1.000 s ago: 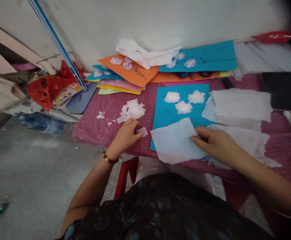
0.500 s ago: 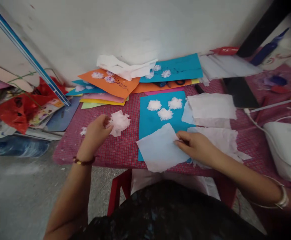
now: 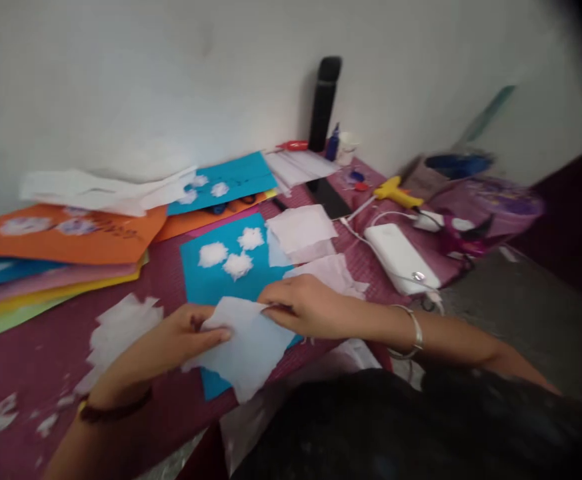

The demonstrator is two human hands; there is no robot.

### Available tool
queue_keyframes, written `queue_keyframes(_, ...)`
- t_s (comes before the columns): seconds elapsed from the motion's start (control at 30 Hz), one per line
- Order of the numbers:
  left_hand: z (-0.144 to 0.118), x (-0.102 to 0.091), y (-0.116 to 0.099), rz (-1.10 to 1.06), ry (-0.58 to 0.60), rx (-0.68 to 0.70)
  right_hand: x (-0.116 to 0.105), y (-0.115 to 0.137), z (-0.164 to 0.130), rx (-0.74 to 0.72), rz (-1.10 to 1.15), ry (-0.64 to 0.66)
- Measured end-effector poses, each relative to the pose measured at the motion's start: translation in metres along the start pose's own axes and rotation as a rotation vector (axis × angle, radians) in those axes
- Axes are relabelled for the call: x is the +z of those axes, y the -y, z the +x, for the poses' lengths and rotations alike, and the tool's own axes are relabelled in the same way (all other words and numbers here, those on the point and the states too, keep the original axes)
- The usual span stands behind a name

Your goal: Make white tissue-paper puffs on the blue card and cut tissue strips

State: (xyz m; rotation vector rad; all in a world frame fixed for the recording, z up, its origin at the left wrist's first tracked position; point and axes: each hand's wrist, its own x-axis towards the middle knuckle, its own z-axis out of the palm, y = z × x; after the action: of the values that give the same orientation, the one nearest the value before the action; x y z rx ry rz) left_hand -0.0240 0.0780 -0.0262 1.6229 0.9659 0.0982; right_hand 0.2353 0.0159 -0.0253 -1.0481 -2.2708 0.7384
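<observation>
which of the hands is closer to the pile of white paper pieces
Left. The left hand is just right of the pile of white paper pieces; the right hand is farther right, at the opposite side of the held white sheet.

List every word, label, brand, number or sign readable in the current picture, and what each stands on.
None can be read.
White cup: any print is too small and blurred.
Blue bottle: too small to tell whether it bears a label.
Orange sheet: dark strokes, no readable letters.
White paper held by left hand and right hand: no text visible.
</observation>
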Motion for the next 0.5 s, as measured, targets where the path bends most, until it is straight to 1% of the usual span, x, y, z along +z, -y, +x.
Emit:
queue_keyframes(0.07,0.000,0.008,0.006,-0.110,-0.095,-0.106,-0.008,-0.001,-0.003,0.057,0.035,-0.006)
queue_keyframes(0.13,-0.007,0.017,0.012,-0.214,-0.166,-0.222,-0.016,-0.002,-0.010,0.122,0.061,-0.033)
queue_keyframes(0.2,-0.018,0.025,0.019,-0.318,-0.238,-0.337,-0.027,-0.007,-0.021,0.182,0.044,-0.096)
queue_keyframes(0.27,-0.028,0.028,0.029,-0.381,-0.286,-0.417,-0.042,-0.016,-0.034,0.250,-0.031,-0.165)
queue_keyframes(0.4,-0.044,0.028,0.055,-0.364,-0.257,-0.479,-0.080,-0.044,-0.061,0.444,-0.272,-0.287)
queue_keyframes(0.5,-0.050,0.029,0.068,-0.331,-0.278,-0.470,-0.105,-0.065,-0.075,0.519,-0.374,-0.365)
